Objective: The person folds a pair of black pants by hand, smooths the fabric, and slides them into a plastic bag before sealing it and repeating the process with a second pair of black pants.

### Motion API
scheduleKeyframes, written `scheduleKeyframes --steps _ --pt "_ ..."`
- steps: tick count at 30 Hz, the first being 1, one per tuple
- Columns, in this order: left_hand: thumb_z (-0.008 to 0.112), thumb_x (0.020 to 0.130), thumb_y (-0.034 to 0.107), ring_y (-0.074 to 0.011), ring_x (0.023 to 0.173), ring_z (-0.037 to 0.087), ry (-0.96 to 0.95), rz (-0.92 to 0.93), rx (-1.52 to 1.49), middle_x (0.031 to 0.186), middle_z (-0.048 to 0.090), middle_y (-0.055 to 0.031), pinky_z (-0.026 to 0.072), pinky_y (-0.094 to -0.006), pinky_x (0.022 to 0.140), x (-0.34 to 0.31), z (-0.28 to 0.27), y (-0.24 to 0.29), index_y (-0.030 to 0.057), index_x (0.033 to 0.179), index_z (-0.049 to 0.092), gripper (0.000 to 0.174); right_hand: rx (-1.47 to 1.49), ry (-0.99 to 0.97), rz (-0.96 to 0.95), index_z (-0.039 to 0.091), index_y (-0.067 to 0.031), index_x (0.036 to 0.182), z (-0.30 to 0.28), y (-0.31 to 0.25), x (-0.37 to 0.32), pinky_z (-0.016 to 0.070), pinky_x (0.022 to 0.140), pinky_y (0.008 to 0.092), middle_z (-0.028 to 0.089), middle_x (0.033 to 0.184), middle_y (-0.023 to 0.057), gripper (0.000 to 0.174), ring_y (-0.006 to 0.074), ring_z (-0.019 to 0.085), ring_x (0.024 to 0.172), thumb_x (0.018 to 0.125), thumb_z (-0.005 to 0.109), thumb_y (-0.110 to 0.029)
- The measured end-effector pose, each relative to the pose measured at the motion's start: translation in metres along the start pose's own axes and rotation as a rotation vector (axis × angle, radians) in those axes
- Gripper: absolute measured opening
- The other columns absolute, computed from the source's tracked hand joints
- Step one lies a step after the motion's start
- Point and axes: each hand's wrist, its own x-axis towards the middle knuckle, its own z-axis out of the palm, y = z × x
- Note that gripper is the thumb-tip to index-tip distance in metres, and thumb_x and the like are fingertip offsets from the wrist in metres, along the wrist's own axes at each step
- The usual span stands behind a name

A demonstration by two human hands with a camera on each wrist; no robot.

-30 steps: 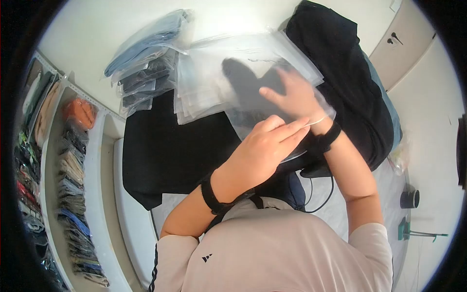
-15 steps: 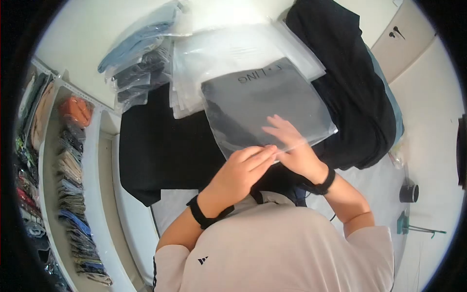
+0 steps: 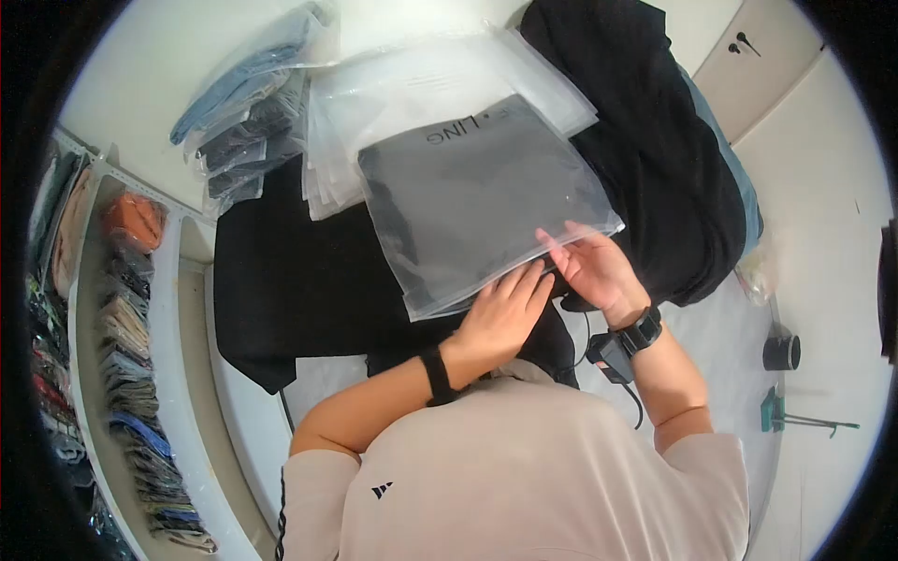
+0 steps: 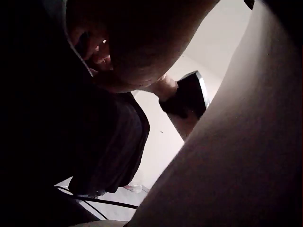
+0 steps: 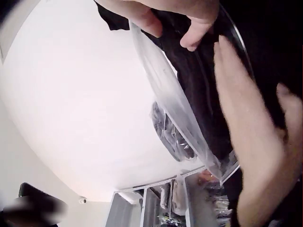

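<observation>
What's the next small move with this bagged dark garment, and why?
Probably slide the left hand along the clear bag's near edge, pressing it shut: the dark garment sits inside, left fingers lie flat on that edge, and the right hand pinches its end.

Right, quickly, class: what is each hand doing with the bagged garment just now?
Left hand: open, fingers flat on the clear bag.
Right hand: pinches the clear bag's near edge.
</observation>
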Motion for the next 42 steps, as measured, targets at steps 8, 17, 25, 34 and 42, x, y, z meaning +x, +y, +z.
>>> scheduleKeyframes --steps 8,17,25,34,42 --pt "0.055 0.071 0.005 -0.0347 0.127 0.044 0.061 -0.055 0.008 0.135 0.046 -0.0233 0.032 -0.0459 0.107 -0.013 0.021 -0.008 -0.0086 0.129 0.046 0.06 -0.069 0.121 0.012 0.053 -0.0091 0.101 0.039 0.005 0.051 0.0478 0.06 0.0221 0.054 0.096 0.0042 0.031 0.015 0.052 0.071 0.081 0.075 -0.015" --pt "0.056 0.067 0.005 -0.0303 0.109 0.055 0.141 -0.064 -0.029 0.105 0.06 -0.0174 0.0365 -0.0434 0.104 -0.013 0.026 -0.01 -0.005 0.104 0.059 0.038 -0.053 0.221 -0.056 0.051 -0.0076 0.11 0.058 0.018 0.13 0.0463 0.065 0.0197 0.046 0.111 0.004 0.038 0.0135 0.046 0.088 0.081 0.074 -0.015" --pt "0.052 0.077 0.014 -0.0265 0.116 0.052 0.099 -0.044 0.023 0.119 0.056 -0.0156 0.0332 -0.0398 0.106 -0.015 0.03 -0.013 -0.0038 0.112 0.059 0.04 0.017 0.259 -0.181 0.049 -0.0038 0.121 0.083 0.017 0.179 0.0468 0.069 0.0206 0.041 0.124 0.0079 0.043 0.0151 0.046 0.094 0.084 0.07 -0.013" --pt "0.056 0.074 0.011 -0.027 0.12 0.05 0.071 -0.027 -0.022 0.121 0.057 -0.0161 0.0334 -0.0396 0.107 -0.015 0.024 -0.02 -0.0037 0.113 0.059 0.041 0.075 0.296 -0.212 0.046 -0.0046 0.121 0.079 0.018 0.189 0.045 0.058 0.0216 0.042 0.121 0.0081 0.044 0.0137 0.046 0.088 0.086 0.07 -0.016" --pt "0.061 0.069 0.005 -0.0254 0.116 0.056 0.196 -0.059 -0.084 0.121 0.06 -0.0131 0.0432 -0.0385 0.1 -0.026 0.014 -0.025 0.0018 0.116 0.06 0.046 0.065 0.351 -0.274 0.046 -0.0013 0.121 0.095 0.008 0.162 0.046 0.062 0.0231 0.044 0.116 0.0091 0.045 0.0161 0.046 0.08 0.086 0.07 -0.018"
